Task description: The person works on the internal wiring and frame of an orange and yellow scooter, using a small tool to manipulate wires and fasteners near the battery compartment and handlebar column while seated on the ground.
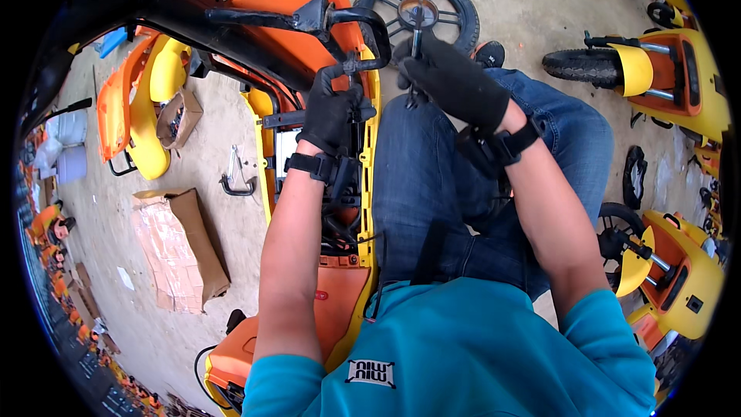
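Note:
My left hand (330,112), in a black glove, is closed beside the black metal bracket (373,37) of an orange and yellow scooter body (369,177). Its fingertips are pinched just below the bracket's lower end; what lies between them is hidden. A flat dark bar (283,119) shows beside this hand, over the open frame. My right hand (459,85), also gloved, is wrapped around a slim metal hand tool (417,40). The tool stands nearly upright in the picture, its dark tip at the top and its lower end above my knee.
A wheel with a black tyre (468,11) lies on the floor ahead. On the left are a cardboard box (181,251), a small open carton (179,118) and yellow and orange panels (143,135). More yellow scooters (670,69) stand on the right.

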`<state>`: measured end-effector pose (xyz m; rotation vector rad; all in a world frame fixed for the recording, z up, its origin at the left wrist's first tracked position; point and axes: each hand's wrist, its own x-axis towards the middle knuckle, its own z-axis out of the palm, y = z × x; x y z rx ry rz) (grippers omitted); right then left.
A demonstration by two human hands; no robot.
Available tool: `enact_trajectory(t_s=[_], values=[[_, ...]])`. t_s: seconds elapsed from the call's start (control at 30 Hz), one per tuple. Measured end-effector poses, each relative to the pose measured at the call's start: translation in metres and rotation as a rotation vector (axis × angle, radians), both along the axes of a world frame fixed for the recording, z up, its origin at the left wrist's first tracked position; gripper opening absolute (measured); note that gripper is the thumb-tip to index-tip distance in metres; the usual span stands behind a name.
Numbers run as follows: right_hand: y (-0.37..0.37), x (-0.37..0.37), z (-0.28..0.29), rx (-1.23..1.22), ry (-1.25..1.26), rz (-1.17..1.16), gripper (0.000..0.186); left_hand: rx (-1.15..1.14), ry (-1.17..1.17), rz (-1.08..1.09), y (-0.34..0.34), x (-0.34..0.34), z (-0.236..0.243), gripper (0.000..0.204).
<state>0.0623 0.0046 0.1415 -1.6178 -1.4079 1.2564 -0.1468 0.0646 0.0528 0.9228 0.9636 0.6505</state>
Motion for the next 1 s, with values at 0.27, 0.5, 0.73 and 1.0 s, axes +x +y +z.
enact_trajectory(t_s=[0.27,0.5,0.73,1.0], values=[[-0.073,-0.075,-0.035,-0.256,0.607,0.099,0.028,-0.012,-0.033,-0.068,0.005,0.001,-0.005,0.035],[-0.064,-0.061,-0.023,-0.300,0.335,0.080,0.033,-0.070,0.010,-0.039,0.005,0.004,0.007,0.034],[-0.068,-0.034,0.001,0.015,-0.093,0.146,0.027,0.071,0.065,-0.069,0.006,0.002,0.004,0.030],[-0.052,-0.028,0.034,-0.027,-0.043,0.135,0.025,0.231,0.415,-0.104,0.008,0.000,0.004,0.041]])
